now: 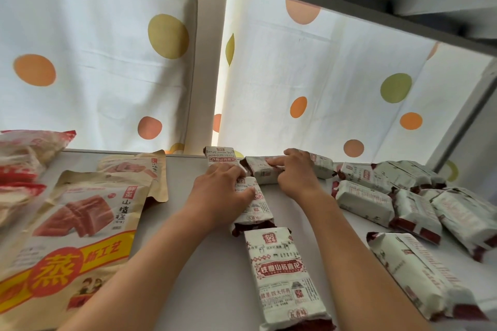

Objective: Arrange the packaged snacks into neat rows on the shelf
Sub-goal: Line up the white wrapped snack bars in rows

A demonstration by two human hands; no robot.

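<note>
Several white snack packs with red print lie on the grey shelf (pixel 215 263). One pack (pixel 285 274) lies lengthwise at the front middle. Behind it, my left hand (pixel 220 191) grips a second pack (pixel 254 209) in the same line, thumb on its top. Farther back a third pack (pixel 221 156) stands at the shelf's rear. My right hand (pixel 294 172) holds a pack lying crosswise (pixel 259 169), forefinger stretched along its top. A loose heap of the same packs (pixel 408 196) lies to the right.
Tan stand-up pouches (pixel 86 223) with red and yellow print lie flat at the left, with red-and-white bags (pixel 24 164) at the far left. A dotted white curtain (pixel 322 75) hangs behind the shelf. The shelf above (pixel 403 8) slants overhead.
</note>
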